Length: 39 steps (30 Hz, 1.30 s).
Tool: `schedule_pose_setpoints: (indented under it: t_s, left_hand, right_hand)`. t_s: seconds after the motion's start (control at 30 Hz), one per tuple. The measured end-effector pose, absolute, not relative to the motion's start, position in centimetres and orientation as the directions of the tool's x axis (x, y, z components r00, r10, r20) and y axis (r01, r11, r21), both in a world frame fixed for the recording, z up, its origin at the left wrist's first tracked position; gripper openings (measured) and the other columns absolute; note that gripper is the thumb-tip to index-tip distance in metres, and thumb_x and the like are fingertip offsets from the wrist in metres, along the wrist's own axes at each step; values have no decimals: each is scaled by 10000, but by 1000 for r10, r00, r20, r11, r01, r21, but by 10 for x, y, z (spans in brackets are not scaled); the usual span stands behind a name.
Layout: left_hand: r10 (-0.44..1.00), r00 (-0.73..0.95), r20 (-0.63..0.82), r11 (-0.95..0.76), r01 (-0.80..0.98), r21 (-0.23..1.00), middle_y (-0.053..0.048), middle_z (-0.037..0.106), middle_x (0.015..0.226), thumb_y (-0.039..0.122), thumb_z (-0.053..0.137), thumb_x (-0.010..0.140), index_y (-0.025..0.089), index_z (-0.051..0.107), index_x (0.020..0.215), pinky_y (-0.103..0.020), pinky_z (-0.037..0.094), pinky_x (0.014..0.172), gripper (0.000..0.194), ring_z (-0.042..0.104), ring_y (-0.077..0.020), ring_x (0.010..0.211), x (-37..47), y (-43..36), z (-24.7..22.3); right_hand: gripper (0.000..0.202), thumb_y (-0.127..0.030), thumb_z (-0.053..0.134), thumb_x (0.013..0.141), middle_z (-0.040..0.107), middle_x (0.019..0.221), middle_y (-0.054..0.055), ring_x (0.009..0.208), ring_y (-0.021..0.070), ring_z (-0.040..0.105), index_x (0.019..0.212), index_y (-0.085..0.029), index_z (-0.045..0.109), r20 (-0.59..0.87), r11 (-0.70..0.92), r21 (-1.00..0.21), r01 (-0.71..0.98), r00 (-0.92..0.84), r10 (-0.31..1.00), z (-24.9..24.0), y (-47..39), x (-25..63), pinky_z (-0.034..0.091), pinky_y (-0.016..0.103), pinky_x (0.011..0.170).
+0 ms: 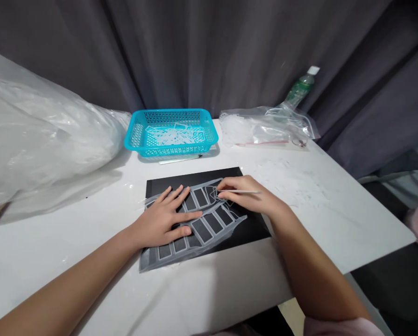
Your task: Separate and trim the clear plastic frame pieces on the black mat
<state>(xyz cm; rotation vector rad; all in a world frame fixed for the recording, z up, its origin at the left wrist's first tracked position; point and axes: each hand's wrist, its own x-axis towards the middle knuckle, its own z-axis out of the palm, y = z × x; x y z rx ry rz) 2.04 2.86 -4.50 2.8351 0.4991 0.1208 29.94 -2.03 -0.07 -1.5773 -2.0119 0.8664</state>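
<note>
Right hand (251,199) pinches a thin tool (242,192), tip unclear; spread left hand (164,218) partly hides clear sheet (208,227).

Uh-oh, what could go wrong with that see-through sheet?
The thin tool in the right hand might slip and poke the left hand, which lies close by; I can't tell how sharp its tip is.
The cloudy sheet looks thin and tangled near the right hand, so it might bend or tear there.
If the left hand lifted, the sheet might slide on the black board.
</note>
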Motion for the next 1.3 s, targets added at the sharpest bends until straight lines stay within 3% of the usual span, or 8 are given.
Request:
schedule_pose_setpoints:
  t_s: [0.27,0.47,0.67,0.77,0.9,1.0,1.17,1.3]
  left_hand:
    - [332,942,42,-914,311,260,-4,-3,1565,547,469,899,468,402,1361,-619,200,1075,474,151,-394,1397,18,30,-49]
    - [326,944,41,-916,305,260,-36,68,1562,520,442,922,434,432,1356,-610,202,1078,443,174,-381,1395,21,29,-45]
    - [344,939,23,-907,326,268,-50,91,1559,537,423,925,436,431,1356,-611,207,1075,442,160,-378,1399,20,27,-43]
    - [342,939,36,-907,320,275,-45,102,1558,536,421,926,432,433,1356,-600,211,1079,442,165,-373,1399,19,27,-43]
    - [349,936,53,-905,322,276,-59,153,1550,541,419,924,406,397,1387,-599,213,1079,483,187,-367,1397,19,26,-42]
    - [350,935,48,-906,325,271,-64,174,1546,542,411,925,392,405,1387,-595,212,1081,486,188,-360,1398,19,26,-43]
    - [338,940,52,-908,312,278,-58,140,1554,530,405,933,403,458,1350,-598,190,1086,439,173,-366,1400,19,27,-44]
    - [330,942,53,-911,304,278,-72,118,1557,529,393,937,402,434,1365,-596,176,1090,448,155,-358,1406,19,27,-43]
  right_hand:
    - [132,-261,625,812,710,939,33,815,160,656,911,-197,683,53,180,-795,579,-229,972,-21,-18,284,483,266,736]
    - [150,-160,532,836,692,989,83,928,207,644,910,-173,661,329,328,-532,781,-166,930,-32,-8,304,479,319,833]
    - [236,-72,463,783,678,1025,129,983,249,612,876,-142,669,446,165,-391,906,29,894,-56,6,332,463,382,880]
    - [290,-43,451,768,673,998,128,942,256,588,952,-121,661,388,105,-307,946,24,921,-54,5,329,449,390,869]
    - [325,-19,447,792,639,1036,164,944,272,531,1059,-91,619,261,35,-88,996,-10,965,-38,9,298,427,370,843]
    - [344,0,377,842,646,987,180,968,279,525,1110,-87,575,158,107,68,992,-116,981,-23,23,264,425,352,805]
    - [274,-49,423,867,675,978,115,981,228,572,1059,-143,594,-2,367,85,926,-369,930,-7,57,219,445,285,773]
    - [273,-63,419,877,642,1117,142,1063,240,565,1081,-127,589,-32,400,106,910,-399,916,-4,77,206,467,309,805]
